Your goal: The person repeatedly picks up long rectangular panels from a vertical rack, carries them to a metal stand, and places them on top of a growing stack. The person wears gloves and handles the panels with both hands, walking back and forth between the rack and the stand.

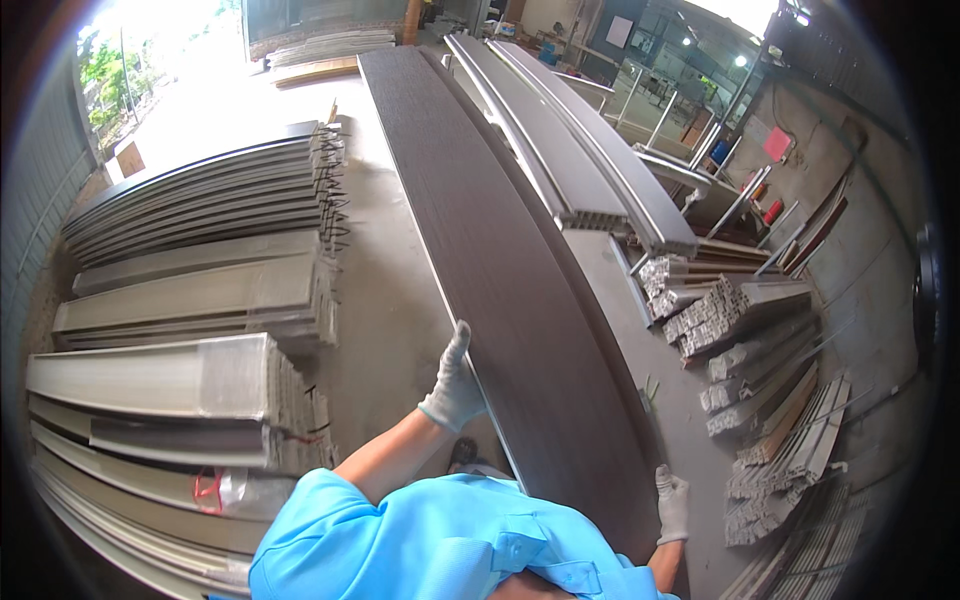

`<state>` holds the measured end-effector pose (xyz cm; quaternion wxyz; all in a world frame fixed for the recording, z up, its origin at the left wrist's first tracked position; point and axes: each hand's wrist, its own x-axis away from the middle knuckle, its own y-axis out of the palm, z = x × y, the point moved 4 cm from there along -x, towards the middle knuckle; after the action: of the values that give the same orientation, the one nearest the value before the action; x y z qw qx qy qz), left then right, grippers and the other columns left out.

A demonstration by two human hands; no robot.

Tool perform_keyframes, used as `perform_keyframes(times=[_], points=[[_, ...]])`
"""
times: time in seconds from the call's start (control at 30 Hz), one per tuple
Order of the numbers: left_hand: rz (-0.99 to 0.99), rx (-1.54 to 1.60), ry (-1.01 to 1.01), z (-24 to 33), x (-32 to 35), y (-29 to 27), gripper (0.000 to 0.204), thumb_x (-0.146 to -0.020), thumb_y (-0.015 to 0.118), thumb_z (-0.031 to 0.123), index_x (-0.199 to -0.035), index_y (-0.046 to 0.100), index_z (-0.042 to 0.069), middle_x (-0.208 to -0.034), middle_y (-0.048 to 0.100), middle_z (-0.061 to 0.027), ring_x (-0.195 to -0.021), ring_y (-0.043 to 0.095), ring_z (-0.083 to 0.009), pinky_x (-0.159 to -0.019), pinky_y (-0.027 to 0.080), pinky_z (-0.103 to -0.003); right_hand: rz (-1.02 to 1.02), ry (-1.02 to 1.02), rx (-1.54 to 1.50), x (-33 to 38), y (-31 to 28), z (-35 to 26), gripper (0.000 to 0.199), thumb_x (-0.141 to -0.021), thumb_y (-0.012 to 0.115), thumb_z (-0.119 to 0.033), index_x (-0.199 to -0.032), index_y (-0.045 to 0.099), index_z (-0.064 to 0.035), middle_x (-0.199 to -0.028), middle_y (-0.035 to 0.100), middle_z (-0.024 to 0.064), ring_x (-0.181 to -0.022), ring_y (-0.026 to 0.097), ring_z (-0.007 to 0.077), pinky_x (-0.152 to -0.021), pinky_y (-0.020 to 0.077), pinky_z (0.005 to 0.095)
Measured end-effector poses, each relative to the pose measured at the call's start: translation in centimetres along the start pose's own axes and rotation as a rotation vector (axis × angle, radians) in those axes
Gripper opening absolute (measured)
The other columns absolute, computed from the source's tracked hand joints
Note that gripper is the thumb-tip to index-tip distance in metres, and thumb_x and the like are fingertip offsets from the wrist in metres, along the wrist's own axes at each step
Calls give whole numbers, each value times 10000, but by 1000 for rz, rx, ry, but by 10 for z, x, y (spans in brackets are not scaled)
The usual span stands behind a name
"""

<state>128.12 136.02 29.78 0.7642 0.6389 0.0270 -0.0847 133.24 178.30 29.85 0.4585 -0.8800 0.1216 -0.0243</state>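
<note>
A long dark brown panel (490, 240) with a fine-grained surface stretches from close by my body away toward the far end of the aisle. My left hand (455, 388), in a pale work glove, grips its left edge, thumb up and fingers hidden underneath. Nearer to me, my right hand (673, 503), gloved as well, is closed on the right edge. A raised lip runs along that right side. The panel's near end is partly hidden by my light blue shirt.
Stacks of long boards (200, 190) and cream-coloured panels (150, 380) line the left side. Grey planks (560, 170) rest on a metal rack to the right of the panel. Bundles of profiles (735, 310) lie along the right wall. Bright daylight enters at the far left.
</note>
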Motion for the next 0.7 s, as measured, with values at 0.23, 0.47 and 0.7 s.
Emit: perform_keyframes(times=[0.23,0.47,0.7], points=[[166,-98,-133,87,-138,-37,536,-861,657,401,-1258,521,68,-1241,560,-119,-1158,533,-298,-990,421,-498,-64,-77,-84,-123,46,-123,579,-868,633,-523,-647,488,-8,-554,391,-3,-569,342,120,-512,324,351],[202,-77,-216,224,-279,-82,418,-864,652,299,-1186,561,48,-1155,609,-108,-1086,581,-264,-953,459,-475,34,-144,105,-215,104,-298,566,-895,613,-481,-685,479,27,-568,389,83,-583,336,154,-528,327,379],[141,30,-267,349,-427,-101,316,-870,647,254,-1101,596,44,-1066,636,-93,-1008,623,-245,-922,491,-435,58,-186,187,-323,164,-429,621,-888,574,-553,-683,470,25,-574,375,115,-594,334,174,-562,327,407]])
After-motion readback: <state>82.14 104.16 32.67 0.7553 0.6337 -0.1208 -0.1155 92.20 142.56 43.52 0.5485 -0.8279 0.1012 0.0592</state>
